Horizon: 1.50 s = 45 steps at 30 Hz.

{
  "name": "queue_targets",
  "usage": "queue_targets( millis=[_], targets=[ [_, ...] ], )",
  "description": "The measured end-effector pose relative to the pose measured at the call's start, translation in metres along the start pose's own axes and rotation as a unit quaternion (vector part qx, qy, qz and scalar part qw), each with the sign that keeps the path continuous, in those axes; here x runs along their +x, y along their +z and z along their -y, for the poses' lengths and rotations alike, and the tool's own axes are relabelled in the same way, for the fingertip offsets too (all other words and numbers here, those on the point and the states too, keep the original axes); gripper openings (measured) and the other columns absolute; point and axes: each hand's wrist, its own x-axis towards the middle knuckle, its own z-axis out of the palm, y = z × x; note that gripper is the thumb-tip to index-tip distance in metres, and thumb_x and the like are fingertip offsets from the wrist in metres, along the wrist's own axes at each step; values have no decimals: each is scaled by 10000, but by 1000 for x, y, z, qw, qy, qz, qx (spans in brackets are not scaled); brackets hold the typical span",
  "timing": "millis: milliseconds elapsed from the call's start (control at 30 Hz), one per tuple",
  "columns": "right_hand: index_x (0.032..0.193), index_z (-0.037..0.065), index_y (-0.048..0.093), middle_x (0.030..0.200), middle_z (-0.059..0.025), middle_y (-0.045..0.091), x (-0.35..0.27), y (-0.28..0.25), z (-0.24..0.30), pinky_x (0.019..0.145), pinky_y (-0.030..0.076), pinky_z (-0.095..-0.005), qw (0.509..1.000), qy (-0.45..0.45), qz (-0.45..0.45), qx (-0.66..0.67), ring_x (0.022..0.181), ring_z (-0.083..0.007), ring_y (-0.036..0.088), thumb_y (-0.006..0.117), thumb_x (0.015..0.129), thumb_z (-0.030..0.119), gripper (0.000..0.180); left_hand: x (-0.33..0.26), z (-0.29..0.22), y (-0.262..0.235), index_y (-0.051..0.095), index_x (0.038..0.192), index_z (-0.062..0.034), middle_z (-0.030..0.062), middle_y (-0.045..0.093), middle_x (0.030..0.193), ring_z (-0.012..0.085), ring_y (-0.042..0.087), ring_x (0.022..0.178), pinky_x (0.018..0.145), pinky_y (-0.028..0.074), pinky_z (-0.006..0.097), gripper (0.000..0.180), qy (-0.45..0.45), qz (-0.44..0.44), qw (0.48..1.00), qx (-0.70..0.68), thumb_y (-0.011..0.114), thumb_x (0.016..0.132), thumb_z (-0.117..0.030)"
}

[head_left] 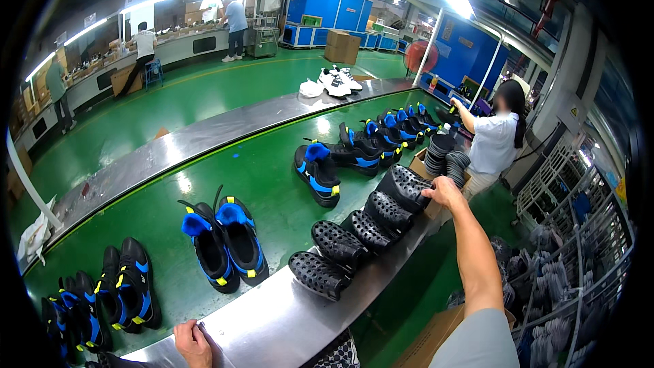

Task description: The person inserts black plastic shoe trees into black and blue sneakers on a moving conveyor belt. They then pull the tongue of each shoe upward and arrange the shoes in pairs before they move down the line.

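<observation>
My right hand (446, 192) reaches out over the bench and is closed on the near end of the farthest black perforated shell (407, 187). Several similar shells (344, 240), curved and full of round holes, lie in a row towards me along the metal rim. Near the lower edge, my left hand (193, 344) rests on the metal rim (252, 327), fingers bent together; anything inside them is hidden. Between the hands, a pair of black-and-blue sneakers (221, 245) with yellow tabs stands on the green surface. Another such sneaker (317, 174) stands beyond the shells.
More sneakers line the left (129, 286) and far end. A cardboard box (432, 163) with stacked dark grey pieces adjoins the far shell; a co-worker (496, 133) stands behind it. White shoes (337, 82) sit on the far metal strip (204, 136). A wire rack (579, 252) stands right.
</observation>
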Motion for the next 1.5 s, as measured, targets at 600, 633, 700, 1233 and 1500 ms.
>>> queue_targets(
  millis=[600, 633, 700, 1233, 1500],
  targets=[
    [939, -32, 687, 778, -87, 643, -192, -8, 296, 670, 499, -342, 784, -358, 437, 257, 720, -166, 599, 647, 934, 539, 572, 129, -120, 26, 318, 1508, -107, 199, 609, 1260, 303, 641, 1134, 1000, 527, 453, 899, -168, 145, 630, -745, 857, 817, -305],
    [940, -29, 687, 771, -83, 634, -194, -6, 304, 664, 495, -343, 776, -353, 456, 253, 712, -164, 590, 648, 927, 557, 588, 127, -109, 26, 341, 1487, -101, 190, 622, 1237, 296, 649, 1114, 992, 534, 449, 856, -175, 148, 629, -742, 852, 826, -285],
    [977, -23, 700, 770, -87, 634, -202, -11, 323, 647, 476, -356, 784, -384, 462, 156, 712, -175, 579, 631, 911, 619, 648, 124, -96, 21, 410, 1428, -81, 156, 645, 1181, 261, 668, 1058, 916, 574, 410, 720, -199, 150, 654, -714, 823, 857, -228],
    [872, -122, 691, 893, -287, 708, -191, 41, 429, 788, 551, -452, 861, -416, 282, 72, 881, -402, 707, 746, 756, 372, 511, 250, -17, 80, 679, 1166, -73, 208, 693, 1060, 397, 646, 1040, 896, 516, 462, 387, 23, 189, 982, 15, 773, 824, -226],
    [930, -19, 743, 999, -224, 734, -200, 88, 465, 819, 593, -426, 872, -476, 109, -34, 961, -368, 728, 628, 805, 154, 242, 243, -14, 59, 754, 1005, -75, 201, 723, 946, 390, 684, 937, 837, 538, 457, 209, -16, 140, 986, -87, 746, 838, -201]
  ],
)
